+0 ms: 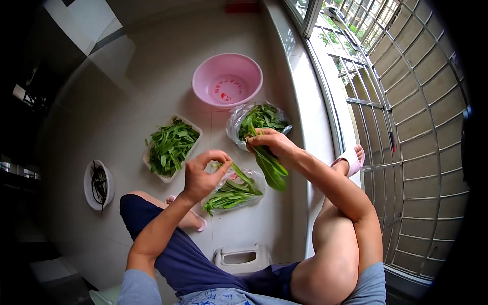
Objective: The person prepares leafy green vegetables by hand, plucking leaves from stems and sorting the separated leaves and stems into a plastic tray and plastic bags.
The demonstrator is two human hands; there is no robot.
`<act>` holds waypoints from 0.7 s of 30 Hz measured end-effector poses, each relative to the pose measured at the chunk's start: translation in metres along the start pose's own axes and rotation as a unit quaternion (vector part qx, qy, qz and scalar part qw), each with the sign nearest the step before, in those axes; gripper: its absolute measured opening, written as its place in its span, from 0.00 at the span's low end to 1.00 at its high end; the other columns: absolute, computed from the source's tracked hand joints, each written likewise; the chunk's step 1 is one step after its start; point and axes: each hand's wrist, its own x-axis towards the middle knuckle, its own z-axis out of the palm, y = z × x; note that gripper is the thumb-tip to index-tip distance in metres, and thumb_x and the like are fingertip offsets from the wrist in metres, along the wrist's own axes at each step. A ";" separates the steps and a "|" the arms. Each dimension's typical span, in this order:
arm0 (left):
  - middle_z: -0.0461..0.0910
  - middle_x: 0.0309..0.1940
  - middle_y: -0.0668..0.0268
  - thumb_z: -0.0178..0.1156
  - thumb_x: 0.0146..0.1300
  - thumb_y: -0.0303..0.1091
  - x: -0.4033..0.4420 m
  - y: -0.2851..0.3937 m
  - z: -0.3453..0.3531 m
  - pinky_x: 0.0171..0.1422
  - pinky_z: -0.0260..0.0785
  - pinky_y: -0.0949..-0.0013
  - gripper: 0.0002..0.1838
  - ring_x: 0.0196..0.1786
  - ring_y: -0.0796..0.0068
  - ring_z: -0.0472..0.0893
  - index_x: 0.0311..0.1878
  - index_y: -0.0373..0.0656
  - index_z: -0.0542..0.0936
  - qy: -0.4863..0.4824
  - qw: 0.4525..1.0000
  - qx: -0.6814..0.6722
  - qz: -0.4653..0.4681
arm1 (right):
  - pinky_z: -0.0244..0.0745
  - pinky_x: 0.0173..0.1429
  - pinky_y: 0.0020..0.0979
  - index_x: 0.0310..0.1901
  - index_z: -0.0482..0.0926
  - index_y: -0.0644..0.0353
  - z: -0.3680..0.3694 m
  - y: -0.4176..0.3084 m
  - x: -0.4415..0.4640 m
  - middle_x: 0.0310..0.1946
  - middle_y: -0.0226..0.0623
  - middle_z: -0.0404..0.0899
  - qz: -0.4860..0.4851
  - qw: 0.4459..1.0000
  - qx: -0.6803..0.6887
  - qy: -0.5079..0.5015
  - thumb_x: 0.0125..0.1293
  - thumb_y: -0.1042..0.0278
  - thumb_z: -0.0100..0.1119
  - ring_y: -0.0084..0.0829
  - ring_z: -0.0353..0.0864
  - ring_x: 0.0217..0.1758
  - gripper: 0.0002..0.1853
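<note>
My left hand [206, 175] is closed in a pinch on the end of a green leafy stem [242, 175], above a plastic bag of long green stems [229, 196]. To the right, my right hand [274, 144] grips a bunch of long green leaves [271, 170] that hang down from its fingers. Just behind that hand lies another clear plastic bag with leafy greens [265, 116]. Left of my hands, a white tray [197, 133] holds a pile of loose green leaves [173, 147].
An empty pink basin [227, 79] stands beyond the bags. At the left is a small white basket [90, 192] with dark strips inside. A light plastic stool [243, 258] is between my legs. A window ledge [310, 96] and metal grille [406, 127] run along the right.
</note>
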 end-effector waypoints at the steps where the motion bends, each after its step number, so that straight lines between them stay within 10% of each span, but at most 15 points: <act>1: 0.74 0.26 0.66 0.56 0.46 0.17 0.002 -0.005 -0.001 0.35 0.67 0.79 0.07 0.30 0.81 0.73 0.27 0.38 0.70 0.013 0.993 -0.098 -0.065 | 0.56 0.20 0.16 0.24 0.70 0.58 -0.002 -0.001 -0.001 0.18 0.25 0.67 0.005 0.999 -0.037 -0.014 0.55 0.67 0.48 0.15 0.62 0.16 0.06; 7: 0.74 0.26 0.64 0.55 0.48 0.18 0.002 -0.012 -0.005 0.34 0.68 0.80 0.07 0.29 0.82 0.74 0.27 0.40 0.69 -0.029 0.930 -0.287 -0.226 | 0.56 0.19 0.14 0.35 0.72 0.58 0.005 0.010 0.003 0.20 0.23 0.70 0.013 0.986 -0.144 -0.083 0.57 0.63 0.51 0.11 0.64 0.18 0.09; 21: 0.75 0.28 0.65 0.56 0.48 0.18 0.000 -0.006 0.007 0.37 0.69 0.80 0.07 0.31 0.81 0.75 0.29 0.39 0.70 -0.006 0.935 -0.295 -0.197 | 0.52 0.17 0.16 0.25 0.72 0.57 0.016 0.014 -0.002 0.17 0.23 0.68 0.091 0.985 -0.115 -0.091 0.50 0.64 0.56 0.13 0.62 0.15 0.07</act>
